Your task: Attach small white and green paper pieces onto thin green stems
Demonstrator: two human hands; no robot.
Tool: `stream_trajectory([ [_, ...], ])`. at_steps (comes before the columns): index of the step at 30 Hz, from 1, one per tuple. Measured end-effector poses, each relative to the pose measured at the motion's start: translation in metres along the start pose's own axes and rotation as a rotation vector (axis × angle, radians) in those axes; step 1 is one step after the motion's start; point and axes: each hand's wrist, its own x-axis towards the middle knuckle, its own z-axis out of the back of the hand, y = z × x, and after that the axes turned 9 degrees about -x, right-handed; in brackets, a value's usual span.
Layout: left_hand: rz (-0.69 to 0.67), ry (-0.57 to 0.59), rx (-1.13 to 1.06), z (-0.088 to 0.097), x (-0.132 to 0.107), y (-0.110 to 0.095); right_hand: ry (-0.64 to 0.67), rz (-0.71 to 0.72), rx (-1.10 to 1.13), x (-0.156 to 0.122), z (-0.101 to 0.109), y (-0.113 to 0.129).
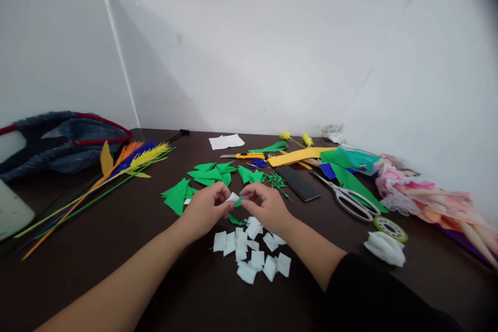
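Note:
My left hand [207,206] pinches a small white tissue piece [233,197] between thumb and fingers. Facing it, my right hand [266,206] is closed on a small green paper piece [239,201], whose tip meets or nearly touches the tissue. Below both hands lie several loose white tissue squares [241,245], some overlapping. A curled green strip [235,221] rests just above them. Behind my hands are cut green paper leaves [212,174] and a bunch of thin green snippets [277,181].
A yellow utility knife [249,155] lies at the back. To the right are a black phone [299,183], scissors [356,203], a tape roll [390,229], a tissue wad [385,249] and dolls [424,192]. Orange, blue and yellow paper stalks [101,187] and a denim bag [70,140] occupy the left.

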Motion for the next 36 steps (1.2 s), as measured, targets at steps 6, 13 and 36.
stream_trajectory([
  [6, -0.015, 0.003, 0.049, -0.009, 0.000, -0.009, -0.045, -0.009, -0.033, -0.003, -0.006, -0.003],
  [13, 0.145, 0.099, -0.417, -0.019, 0.000, -0.019, -0.051, -0.005, -0.042, -0.002, 0.002, -0.003],
  [36, 0.080, -0.074, 0.333, 0.012, 0.006, -0.005, -0.012, -0.132, 0.194, -0.004, 0.011, -0.008],
])
